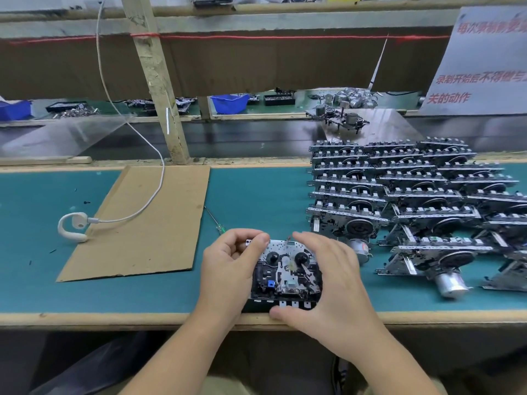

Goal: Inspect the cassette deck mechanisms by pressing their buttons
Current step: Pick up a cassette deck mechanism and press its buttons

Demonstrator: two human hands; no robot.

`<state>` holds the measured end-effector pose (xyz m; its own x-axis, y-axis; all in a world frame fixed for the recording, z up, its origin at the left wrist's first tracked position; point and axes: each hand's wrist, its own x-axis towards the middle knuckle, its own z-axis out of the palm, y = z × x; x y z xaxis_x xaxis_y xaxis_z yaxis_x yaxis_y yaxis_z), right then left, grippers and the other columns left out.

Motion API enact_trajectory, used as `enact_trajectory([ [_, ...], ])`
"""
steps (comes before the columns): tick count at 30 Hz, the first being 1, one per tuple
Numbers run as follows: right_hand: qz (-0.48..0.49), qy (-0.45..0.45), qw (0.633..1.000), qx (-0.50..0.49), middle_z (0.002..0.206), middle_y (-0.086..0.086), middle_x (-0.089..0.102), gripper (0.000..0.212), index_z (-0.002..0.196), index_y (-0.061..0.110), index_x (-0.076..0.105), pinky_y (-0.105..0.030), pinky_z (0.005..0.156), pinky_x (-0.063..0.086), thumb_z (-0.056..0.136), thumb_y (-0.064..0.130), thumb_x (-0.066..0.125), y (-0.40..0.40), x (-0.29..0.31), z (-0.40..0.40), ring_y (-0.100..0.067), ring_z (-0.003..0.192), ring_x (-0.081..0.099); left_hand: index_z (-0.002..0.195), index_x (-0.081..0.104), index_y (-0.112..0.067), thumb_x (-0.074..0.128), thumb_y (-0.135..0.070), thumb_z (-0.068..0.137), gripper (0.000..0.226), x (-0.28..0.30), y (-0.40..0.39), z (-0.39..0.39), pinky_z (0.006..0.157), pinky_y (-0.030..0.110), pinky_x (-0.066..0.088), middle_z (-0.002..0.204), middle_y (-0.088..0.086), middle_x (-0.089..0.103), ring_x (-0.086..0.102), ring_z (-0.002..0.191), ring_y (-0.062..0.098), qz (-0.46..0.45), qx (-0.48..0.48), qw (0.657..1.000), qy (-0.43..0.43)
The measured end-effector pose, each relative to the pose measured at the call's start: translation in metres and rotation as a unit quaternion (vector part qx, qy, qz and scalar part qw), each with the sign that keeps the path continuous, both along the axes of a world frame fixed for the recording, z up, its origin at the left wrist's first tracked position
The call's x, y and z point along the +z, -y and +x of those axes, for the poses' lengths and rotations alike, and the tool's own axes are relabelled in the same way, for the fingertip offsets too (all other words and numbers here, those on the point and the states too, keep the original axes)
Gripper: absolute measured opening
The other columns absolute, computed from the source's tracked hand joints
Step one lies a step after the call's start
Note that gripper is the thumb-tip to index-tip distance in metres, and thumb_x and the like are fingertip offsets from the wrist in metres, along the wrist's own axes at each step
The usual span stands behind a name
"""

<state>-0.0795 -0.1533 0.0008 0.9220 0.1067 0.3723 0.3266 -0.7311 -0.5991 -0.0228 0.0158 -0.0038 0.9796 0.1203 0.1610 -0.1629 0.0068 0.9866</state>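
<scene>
One cassette deck mechanism (pixel 286 273) lies face up near the front edge of the teal bench, its two black spindles and a row of pale buttons along its near side showing. My left hand (pixel 228 269) grips its left end, fingers curled over the far left corner. My right hand (pixel 333 283) wraps its right end, fingers over the far edge and the thumb pressing on the button row at the near edge. A large stack of several more cassette deck mechanisms (pixel 413 201) fills the bench to the right.
A cardboard sheet (pixel 142 223) lies to the left, with a white ear-hook earphone (pixel 72 226) and its cable on it. A thin green-handled screwdriver (pixel 215 220) lies beside the cardboard. Behind run a dark conveyor belt (pixel 228 138), a wooden post (pixel 159 81) and blue bins (pixel 229 102).
</scene>
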Motion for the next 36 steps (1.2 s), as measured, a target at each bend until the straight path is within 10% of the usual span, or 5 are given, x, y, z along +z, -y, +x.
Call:
enact_trajectory([
  [14, 0.031, -0.016, 0.999, 0.037, 0.132, 0.04, 0.032, 0.094, 0.133, 0.049, 0.036, 0.0, 0.103, 0.018, 0.055, 0.046, 0.088, 0.003, 0.005, 0.009, 0.005, 0.133, 0.027, 0.091, 0.076, -0.029, 0.074, -0.053, 0.075, 0.028, 0.007, 0.003, -0.005, 0.078, 0.064, 0.058, 0.084, 0.017, 0.07, 0.069, 0.085, 0.041, 0.006, 0.016, 1.0, -0.017],
  [25, -0.006, -0.009, 0.999, 0.038, 0.136, 0.028, 0.042, 0.085, 0.133, 0.041, 0.049, -0.003, 0.106, 0.016, 0.059, 0.032, 0.091, 0.011, 0.006, 0.01, -0.003, 0.135, 0.034, 0.093, 0.077, -0.031, 0.075, -0.053, 0.076, 0.027, 0.003, 0.003, -0.001, 0.08, 0.058, 0.061, 0.083, 0.015, 0.071, 0.07, 0.077, 0.021, 0.011, 0.005, 0.999, -0.031],
  [30, 0.021, -0.076, 0.992, 0.095, 0.149, 0.042, 0.019, 0.112, 0.149, 0.06, 0.018, -0.012, 0.114, 0.014, 0.063, 0.04, 0.087, 0.021, 0.012, 0.01, 0.007, 0.147, 0.012, 0.093, 0.077, -0.033, 0.075, -0.055, 0.074, 0.029, 0.003, 0.003, 0.003, 0.089, 0.061, 0.057, 0.091, 0.023, 0.07, 0.068, 0.08, 0.03, -0.007, 0.003, 0.999, -0.04],
  [36, 0.024, -0.094, 0.989, 0.113, 0.153, 0.038, 0.021, 0.108, 0.147, 0.063, 0.02, -0.018, 0.116, 0.02, 0.067, 0.036, 0.087, 0.028, 0.015, 0.01, 0.009, 0.147, 0.013, 0.092, 0.077, -0.033, 0.076, -0.032, 0.092, 0.002, -0.002, 0.0, 0.006, 0.087, 0.053, 0.058, 0.089, 0.023, 0.069, 0.065, 0.074, 0.015, 0.002, 0.002, 0.999, -0.036],
])
